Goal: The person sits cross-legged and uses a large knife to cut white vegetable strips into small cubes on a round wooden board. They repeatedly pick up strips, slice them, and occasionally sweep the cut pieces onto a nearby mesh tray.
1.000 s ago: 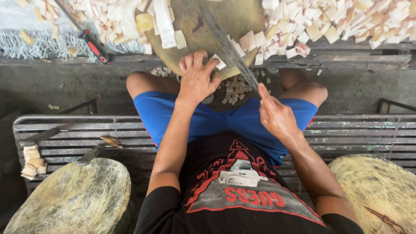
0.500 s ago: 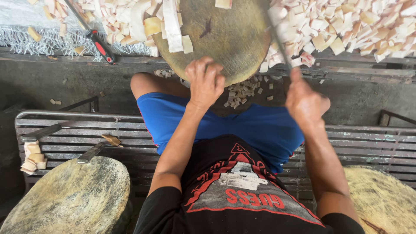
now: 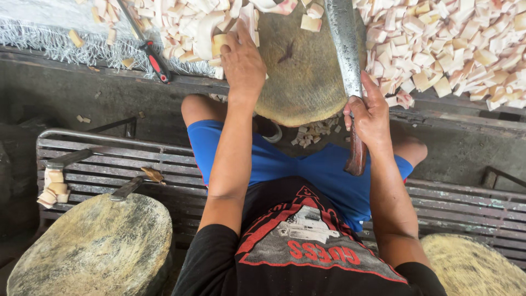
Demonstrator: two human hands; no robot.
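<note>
A round wooden chopping block (image 3: 304, 71) stands in front of me between my knees. My left hand (image 3: 242, 61) reaches onto its left side and touches pale strips and chunks (image 3: 211, 35) lying at the block's edge. My right hand (image 3: 370, 112) grips a long cleaver (image 3: 344, 46) by its brown wooden handle, the blade pointing away across the block's right side. A heap of cut pale cubes (image 3: 449, 49) lies to the right of the block. I sit on a metal slatted bench (image 3: 98, 161) in blue shorts.
A second round block (image 3: 93, 249) stands at lower left with a knife (image 3: 131, 186) resting on it. A few cut pieces (image 3: 53, 186) are stacked on the bench. A red-handled tool (image 3: 153, 57) lies on white fringed cloth (image 3: 49, 33). A third block (image 3: 474, 266) shows at lower right.
My left hand slid from the block's near edge to the pieces at its far left. My right hand turned the cleaver from raised to lying across the block's right side.
</note>
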